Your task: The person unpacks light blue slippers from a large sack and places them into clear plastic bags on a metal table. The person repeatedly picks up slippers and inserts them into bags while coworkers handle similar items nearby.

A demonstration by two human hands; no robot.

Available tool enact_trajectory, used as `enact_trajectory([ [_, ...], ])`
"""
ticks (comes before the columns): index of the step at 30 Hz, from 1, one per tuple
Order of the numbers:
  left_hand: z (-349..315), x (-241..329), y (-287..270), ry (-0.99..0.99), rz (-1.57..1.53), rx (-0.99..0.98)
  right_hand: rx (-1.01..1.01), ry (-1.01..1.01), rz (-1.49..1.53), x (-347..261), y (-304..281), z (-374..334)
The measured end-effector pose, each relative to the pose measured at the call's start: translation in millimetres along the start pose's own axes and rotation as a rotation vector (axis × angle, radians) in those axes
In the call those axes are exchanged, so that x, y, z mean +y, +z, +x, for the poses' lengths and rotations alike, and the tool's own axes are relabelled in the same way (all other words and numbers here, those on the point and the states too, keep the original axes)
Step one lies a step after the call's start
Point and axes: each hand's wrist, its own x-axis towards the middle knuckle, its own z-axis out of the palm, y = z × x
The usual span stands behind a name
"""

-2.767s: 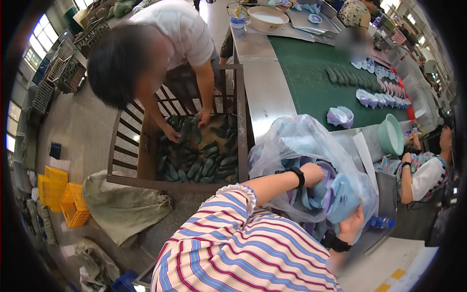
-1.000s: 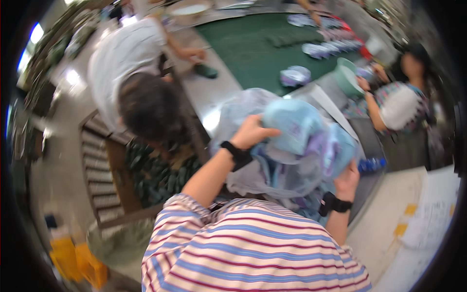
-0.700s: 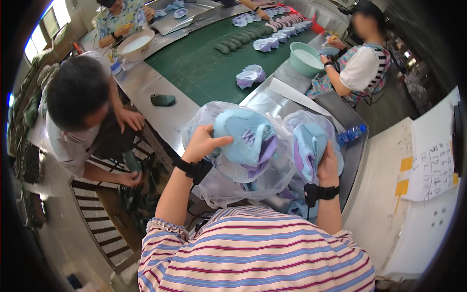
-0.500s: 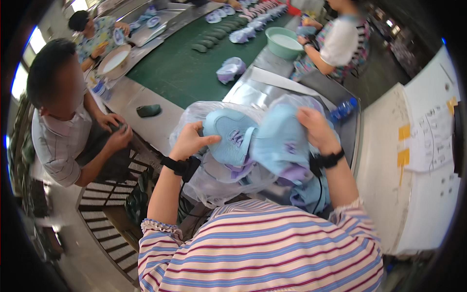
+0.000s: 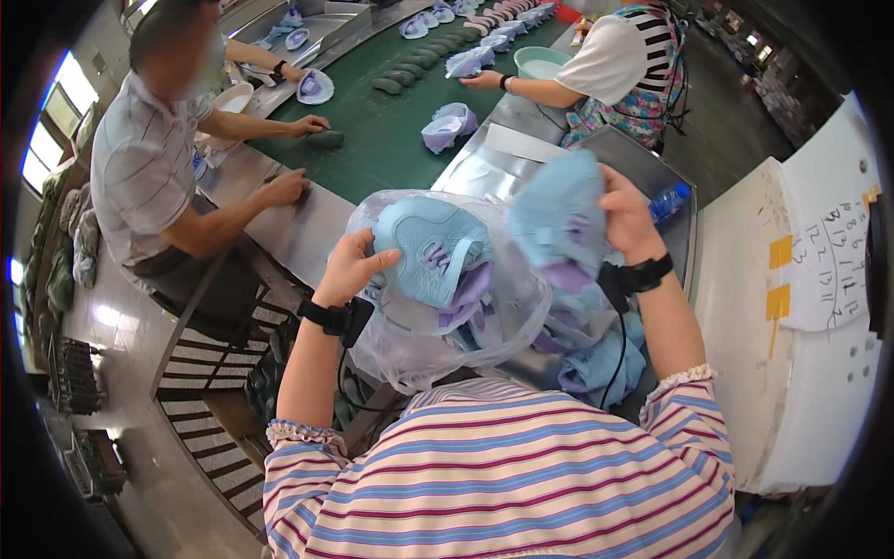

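My left hand [image 5: 352, 267] grips the edge of a light blue shoe upper [image 5: 424, 238] with purple lacing, thumb on top. In my right hand [image 5: 630, 216] is a second light blue upper [image 5: 549, 214], held tilted, apart from the first one. Both uppers are above a clear plastic bag [image 5: 396, 359]. More blue and purple uppers [image 5: 605, 361] lie beneath my right forearm, partly hidden. The fingers behind each upper do not show.
A green work surface [image 5: 372, 163] carries dark green shoe-shaped forms [image 5: 391, 84] and lavender uppers [image 5: 449, 127]. A co-worker [image 5: 154, 149] sits at left, another [image 5: 615, 74] at right by a green basin [image 5: 542, 63]. A blue bottle [image 5: 669, 201] and a white board [image 5: 745, 326] are at right.
The right-hand upper has moved up and away from the left one, which stays nearly in place. The left co-worker has put a dark green form on the green surface. The right co-worker now reaches leftward.
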Motion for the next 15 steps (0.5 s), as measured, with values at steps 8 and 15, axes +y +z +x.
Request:
enact_trajectory([
  [8,27.3,7.8,29.5,-0.016,-0.099,-0.082,-0.181,0.072,-0.555,63.1,47.8,15.5],
  [15,5.7,-46.8,47.3,-0.074,-0.059,0.062,0.248,0.193,-0.135,149.4,34.3,6.9],
])
